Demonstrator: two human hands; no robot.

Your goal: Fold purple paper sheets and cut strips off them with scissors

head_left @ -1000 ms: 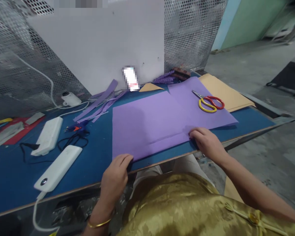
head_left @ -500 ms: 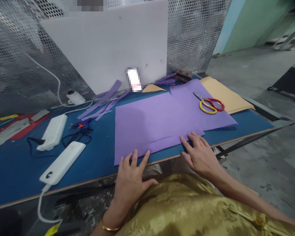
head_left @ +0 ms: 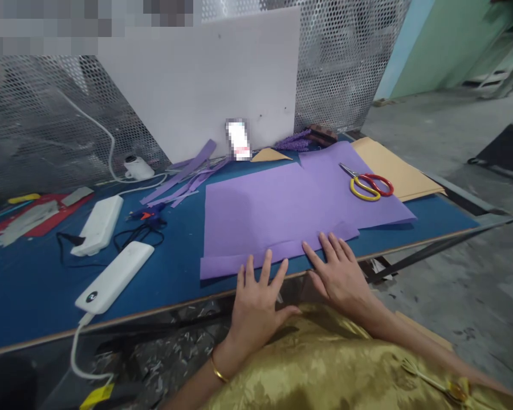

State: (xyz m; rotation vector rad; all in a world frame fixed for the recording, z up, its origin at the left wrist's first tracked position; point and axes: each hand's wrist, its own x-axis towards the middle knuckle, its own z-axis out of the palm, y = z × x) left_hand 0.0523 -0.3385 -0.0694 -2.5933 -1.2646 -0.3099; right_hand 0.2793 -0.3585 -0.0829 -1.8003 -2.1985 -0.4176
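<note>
A large purple paper sheet [head_left: 282, 205] lies on the blue table [head_left: 34, 285], its near edge folded up into a narrow strip. My left hand [head_left: 259, 296] lies flat with fingers spread, fingertips on that folded edge at the table's front. My right hand [head_left: 337, 270] is also flat and open, pressing the fold just to the right. Both hands sit side by side and hold nothing. A second purple sheet [head_left: 350, 188] overlaps behind, with red and yellow scissors [head_left: 367, 185] resting on it.
Two white power banks [head_left: 115, 276] [head_left: 98, 225] with cables lie at the left. Purple paper strips [head_left: 183, 176] lie near a leaning white board [head_left: 205, 80]. Tan card sheets [head_left: 397, 171] sit at the far right. Perforated metal panels stand behind.
Both hands went from gripping the paper's near edge to lying flat on the fold. They slid toward each other, the left hand moving right along the edge.
</note>
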